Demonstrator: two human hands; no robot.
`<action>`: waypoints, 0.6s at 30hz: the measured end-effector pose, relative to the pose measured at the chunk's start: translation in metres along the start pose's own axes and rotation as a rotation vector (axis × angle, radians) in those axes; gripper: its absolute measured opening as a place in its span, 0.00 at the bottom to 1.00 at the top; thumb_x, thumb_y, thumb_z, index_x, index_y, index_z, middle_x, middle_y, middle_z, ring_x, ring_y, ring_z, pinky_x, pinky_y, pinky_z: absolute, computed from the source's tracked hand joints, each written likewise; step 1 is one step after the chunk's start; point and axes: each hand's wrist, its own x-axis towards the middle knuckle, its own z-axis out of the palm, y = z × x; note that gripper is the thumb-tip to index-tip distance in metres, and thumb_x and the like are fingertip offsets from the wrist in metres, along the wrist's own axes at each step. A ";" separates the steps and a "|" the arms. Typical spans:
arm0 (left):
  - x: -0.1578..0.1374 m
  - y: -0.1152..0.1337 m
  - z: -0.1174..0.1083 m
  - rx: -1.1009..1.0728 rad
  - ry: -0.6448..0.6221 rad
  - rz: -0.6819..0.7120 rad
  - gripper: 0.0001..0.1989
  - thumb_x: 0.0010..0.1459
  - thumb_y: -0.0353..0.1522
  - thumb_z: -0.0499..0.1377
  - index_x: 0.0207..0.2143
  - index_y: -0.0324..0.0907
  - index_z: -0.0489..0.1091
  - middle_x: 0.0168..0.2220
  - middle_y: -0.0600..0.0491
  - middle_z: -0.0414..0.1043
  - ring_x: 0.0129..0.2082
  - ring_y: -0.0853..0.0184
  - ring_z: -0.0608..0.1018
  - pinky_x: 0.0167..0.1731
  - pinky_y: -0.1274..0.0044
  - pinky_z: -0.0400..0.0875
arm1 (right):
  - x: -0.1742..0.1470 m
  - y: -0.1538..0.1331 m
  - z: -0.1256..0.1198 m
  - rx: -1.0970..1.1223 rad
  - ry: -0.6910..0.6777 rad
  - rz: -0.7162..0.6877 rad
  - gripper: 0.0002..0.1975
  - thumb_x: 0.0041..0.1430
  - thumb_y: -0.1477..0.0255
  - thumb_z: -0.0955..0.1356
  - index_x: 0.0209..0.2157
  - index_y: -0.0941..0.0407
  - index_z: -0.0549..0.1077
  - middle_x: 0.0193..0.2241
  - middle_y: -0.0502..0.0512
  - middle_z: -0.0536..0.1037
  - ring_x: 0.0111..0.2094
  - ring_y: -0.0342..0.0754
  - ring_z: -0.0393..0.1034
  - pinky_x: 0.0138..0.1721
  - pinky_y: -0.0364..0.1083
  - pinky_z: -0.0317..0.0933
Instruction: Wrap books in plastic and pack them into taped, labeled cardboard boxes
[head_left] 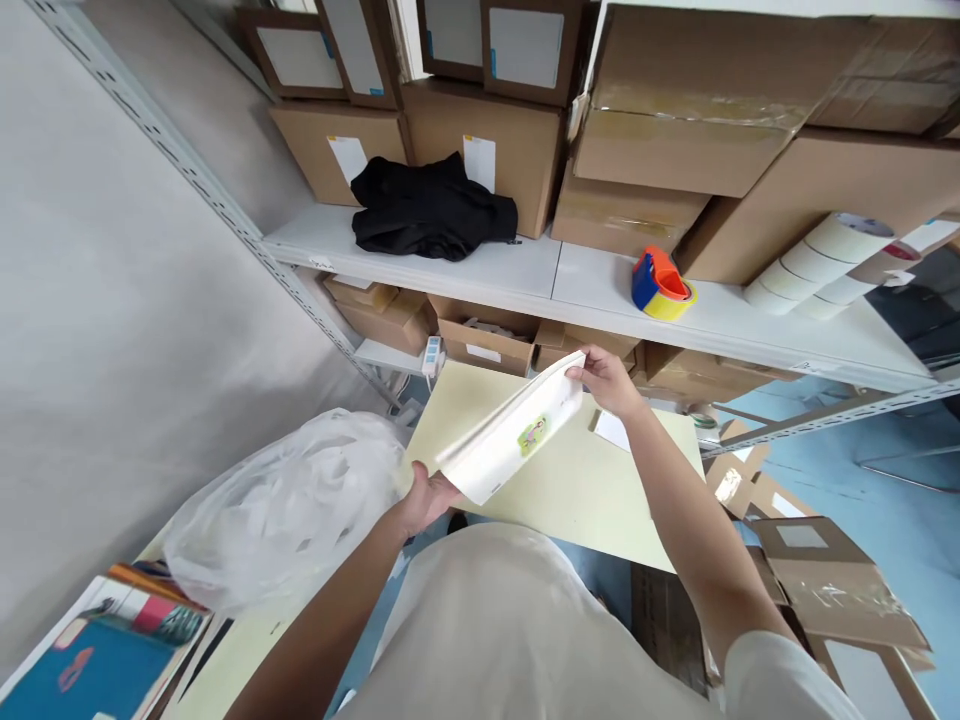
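Observation:
A thin white paperback book [517, 432] with a small green cartoon picture on its cover is held tilted above the table. My right hand [609, 380] grips its upper right corner, thumb on the cover. At the lower left corner, my left hand [429, 500] supports it with the fingers underneath and the thumb raised. Beneath the book is the pale yellow table [600, 500]. A small white card or pad [612, 429] lies on the table by my right forearm.
A plastic bag [285, 510] and a stack of books [97, 650] are on the left. The shelf [517, 275] ahead carries a black garment [431, 208], a tape dispenser [661, 285], tape rolls [825, 260] and cardboard boxes [690, 100]. More boxes [832, 580] stand at right.

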 end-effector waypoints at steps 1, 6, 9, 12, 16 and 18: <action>-0.004 0.007 -0.002 0.042 0.013 0.043 0.47 0.30 0.69 0.54 0.39 0.40 0.76 0.40 0.39 0.77 0.46 0.49 0.77 0.42 0.64 0.72 | -0.001 0.001 0.005 -0.008 0.029 0.023 0.17 0.44 0.59 0.75 0.31 0.55 0.74 0.26 0.49 0.76 0.27 0.45 0.69 0.28 0.45 0.65; -0.010 0.040 -0.018 0.394 0.280 0.123 0.38 0.41 0.52 0.67 0.51 0.42 0.69 0.45 0.45 0.76 0.41 0.59 0.78 0.38 0.70 0.75 | -0.007 -0.004 0.031 -0.174 0.062 0.063 0.17 0.47 0.58 0.73 0.34 0.57 0.77 0.26 0.51 0.77 0.26 0.45 0.69 0.26 0.44 0.62; -0.004 0.047 -0.026 0.528 0.297 0.088 0.32 0.46 0.51 0.64 0.49 0.42 0.71 0.42 0.48 0.76 0.38 0.63 0.77 0.32 0.75 0.76 | -0.009 -0.010 0.040 -0.262 0.109 0.053 0.18 0.47 0.57 0.73 0.34 0.57 0.77 0.26 0.52 0.78 0.26 0.46 0.69 0.26 0.44 0.62; 0.003 0.042 -0.029 0.493 0.339 0.080 0.32 0.44 0.54 0.63 0.43 0.40 0.72 0.37 0.51 0.76 0.33 0.66 0.78 0.33 0.75 0.76 | -0.015 -0.014 0.037 -0.290 0.175 0.079 0.20 0.50 0.55 0.71 0.34 0.58 0.78 0.27 0.53 0.79 0.27 0.47 0.70 0.27 0.44 0.63; 0.004 0.029 -0.030 0.334 0.356 0.023 0.33 0.42 0.55 0.64 0.43 0.42 0.69 0.34 0.52 0.77 0.30 0.68 0.79 0.33 0.76 0.75 | -0.039 -0.010 0.016 -0.245 -0.019 0.246 0.21 0.52 0.53 0.69 0.36 0.57 0.78 0.32 0.55 0.80 0.32 0.49 0.73 0.30 0.45 0.66; 0.003 0.024 -0.031 0.260 0.347 -0.004 0.32 0.43 0.54 0.65 0.45 0.43 0.68 0.34 0.52 0.77 0.29 0.69 0.80 0.33 0.77 0.75 | -0.053 -0.001 0.008 -0.185 -0.090 0.322 0.21 0.49 0.54 0.71 0.39 0.55 0.77 0.35 0.55 0.80 0.35 0.50 0.73 0.33 0.46 0.67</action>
